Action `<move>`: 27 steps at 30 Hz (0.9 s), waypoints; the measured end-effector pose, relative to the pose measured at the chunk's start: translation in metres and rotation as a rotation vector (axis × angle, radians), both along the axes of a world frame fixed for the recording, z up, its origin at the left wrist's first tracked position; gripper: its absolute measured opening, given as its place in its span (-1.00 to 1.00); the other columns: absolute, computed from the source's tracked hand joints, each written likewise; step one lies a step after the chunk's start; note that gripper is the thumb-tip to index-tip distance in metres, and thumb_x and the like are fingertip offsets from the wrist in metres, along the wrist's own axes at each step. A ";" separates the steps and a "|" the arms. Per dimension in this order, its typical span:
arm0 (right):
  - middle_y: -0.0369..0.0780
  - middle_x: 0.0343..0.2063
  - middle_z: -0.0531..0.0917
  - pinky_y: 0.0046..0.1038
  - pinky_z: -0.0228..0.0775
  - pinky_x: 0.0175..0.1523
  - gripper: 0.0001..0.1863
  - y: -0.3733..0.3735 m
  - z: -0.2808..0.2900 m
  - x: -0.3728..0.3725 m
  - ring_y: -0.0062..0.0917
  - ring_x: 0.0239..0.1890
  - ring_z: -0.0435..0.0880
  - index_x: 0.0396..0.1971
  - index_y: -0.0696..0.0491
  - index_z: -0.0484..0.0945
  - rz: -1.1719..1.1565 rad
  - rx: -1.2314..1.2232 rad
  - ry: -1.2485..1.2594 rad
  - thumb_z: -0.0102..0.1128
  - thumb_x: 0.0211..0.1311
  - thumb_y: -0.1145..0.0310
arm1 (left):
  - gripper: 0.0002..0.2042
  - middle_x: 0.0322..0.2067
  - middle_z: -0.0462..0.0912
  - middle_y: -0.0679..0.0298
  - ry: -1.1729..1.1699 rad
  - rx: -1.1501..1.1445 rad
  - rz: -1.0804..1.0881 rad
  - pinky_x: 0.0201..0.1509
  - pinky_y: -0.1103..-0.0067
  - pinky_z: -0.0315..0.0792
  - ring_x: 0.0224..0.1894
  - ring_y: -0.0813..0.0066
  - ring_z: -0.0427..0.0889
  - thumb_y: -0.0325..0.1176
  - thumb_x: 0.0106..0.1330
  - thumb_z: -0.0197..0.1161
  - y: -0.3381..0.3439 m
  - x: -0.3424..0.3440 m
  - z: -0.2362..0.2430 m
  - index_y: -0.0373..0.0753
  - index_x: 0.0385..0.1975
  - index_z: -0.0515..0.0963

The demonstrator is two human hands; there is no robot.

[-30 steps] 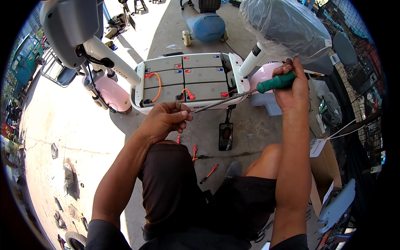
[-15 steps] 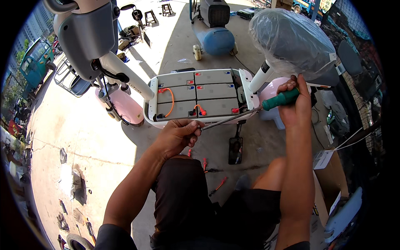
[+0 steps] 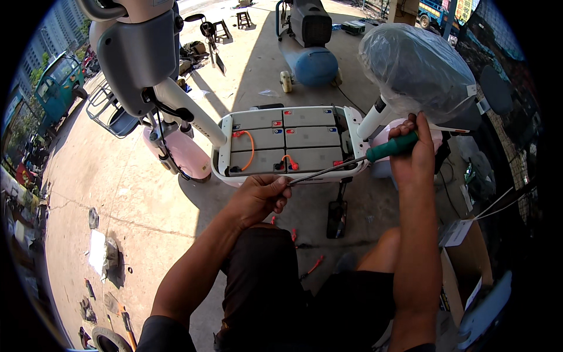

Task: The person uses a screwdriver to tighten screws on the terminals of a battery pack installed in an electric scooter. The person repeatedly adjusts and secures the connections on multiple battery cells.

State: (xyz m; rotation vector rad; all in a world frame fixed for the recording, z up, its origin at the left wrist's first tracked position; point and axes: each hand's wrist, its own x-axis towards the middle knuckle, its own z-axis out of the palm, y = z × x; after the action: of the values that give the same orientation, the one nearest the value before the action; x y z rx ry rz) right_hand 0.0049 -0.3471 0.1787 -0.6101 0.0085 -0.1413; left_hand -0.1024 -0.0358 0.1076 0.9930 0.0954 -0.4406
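My right hand [image 3: 409, 154] is wrapped round the green handle of a long screwdriver [image 3: 328, 171]. Its shaft slants down to the left, where the fingers of my left hand [image 3: 265, 195] close on the tip. Whether a small screw sits in that pinch is hidden. Beyond both hands stands an electric scooter with an open floor tray [image 3: 218, 167], filled by several grey batteries [image 3: 314, 155] in two columns. One orange cable [image 3: 252, 150] joins two batteries on the left; a shorter orange cable [image 3: 287, 157] bridges the two front ones.
Loose red-and-black cables [image 3: 312, 267] lie on the ground by my knees. A black pedal-like part [image 3: 336, 218] hangs below the tray. The plastic-wrapped seat [image 3: 416, 70] rises at right, above a cardboard box [image 3: 469, 252]. Behind the scooter is a blue air compressor [image 3: 314, 66].
The whole view has shifted, so the scooter appears slightly lower and further right. Both hands keep their hold on the screwdriver, and its tip end sits a little further right in view.
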 end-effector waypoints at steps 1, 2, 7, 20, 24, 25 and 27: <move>-0.39 -0.52 0.43 -0.47 0.44 -0.21 -0.78 0.001 0.000 0.000 -0.64 -0.45 0.45 -0.28 0.04 0.48 0.002 -0.001 0.000 0.25 0.46 0.22 | -0.79 -0.40 0.65 0.27 0.000 0.005 0.006 -0.36 0.58 0.44 -0.47 0.53 0.51 -0.28 0.52 0.21 0.000 0.000 0.000 -0.31 -0.15 0.63; -0.39 -0.52 0.43 -0.47 0.43 -0.21 -0.78 0.002 0.000 0.000 -0.64 -0.44 0.45 -0.28 0.04 0.48 0.004 -0.002 0.000 0.25 0.46 0.22 | -0.80 -0.40 0.65 0.27 0.000 0.010 0.012 -0.37 0.58 0.44 -0.47 0.53 0.52 -0.28 0.52 0.21 0.001 0.000 0.000 -0.31 -0.16 0.63; -0.39 -0.51 0.42 -0.47 0.42 -0.19 -0.78 0.006 0.002 -0.003 -0.64 -0.43 0.44 -0.29 0.04 0.48 -0.007 -0.021 -0.013 0.24 0.47 0.22 | -0.78 -0.42 0.65 0.29 0.011 0.040 0.035 -0.42 0.63 0.38 -0.49 0.56 0.50 -0.25 0.53 0.20 -0.001 -0.001 -0.001 -0.29 -0.14 0.63; -0.28 -0.29 0.55 -0.32 0.60 0.05 -0.66 0.029 0.015 -0.025 -0.53 -0.18 0.60 -0.01 0.16 0.53 0.094 -0.354 -0.249 0.33 0.22 0.51 | -0.81 -0.41 0.64 0.27 0.035 0.028 0.131 -0.35 0.59 0.43 -0.46 0.55 0.49 -0.31 0.52 0.22 0.005 -0.001 -0.003 -0.34 -0.19 0.60; -0.18 -0.18 0.60 -0.30 0.74 0.01 -0.48 0.033 0.016 -0.031 -0.44 -0.11 0.67 0.10 0.19 0.44 0.129 -0.693 -0.219 0.41 0.13 0.57 | -0.78 -0.40 0.64 0.25 0.048 0.036 0.202 -0.34 0.59 0.42 -0.45 0.54 0.50 -0.31 0.52 0.21 0.015 0.006 -0.018 -0.38 -0.15 0.58; -0.17 -0.16 0.61 -0.32 0.75 -0.03 -0.47 0.039 0.017 -0.032 -0.44 -0.11 0.68 0.12 0.19 0.43 0.147 -0.772 -0.197 0.41 0.14 0.56 | -0.78 -0.40 0.64 0.25 0.050 0.045 0.232 -0.35 0.59 0.42 -0.45 0.54 0.51 -0.31 0.52 0.21 0.021 0.006 -0.023 -0.39 -0.14 0.58; -0.14 -0.13 0.64 -0.41 0.76 -0.10 -0.54 0.050 0.010 -0.030 -0.45 -0.10 0.70 0.05 0.18 0.42 0.206 -0.822 -0.230 0.42 0.20 0.52 | -0.78 -0.40 0.64 0.24 0.029 0.040 0.299 -0.37 0.59 0.43 -0.46 0.54 0.53 -0.32 0.53 0.20 0.035 0.010 -0.033 -0.40 -0.13 0.58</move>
State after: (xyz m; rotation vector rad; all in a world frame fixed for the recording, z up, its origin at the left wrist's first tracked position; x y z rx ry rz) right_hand -0.0248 -0.2974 0.1887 -1.4058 -0.3493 -0.0070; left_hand -0.0927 -0.0004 0.0742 0.9929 0.2760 -0.1799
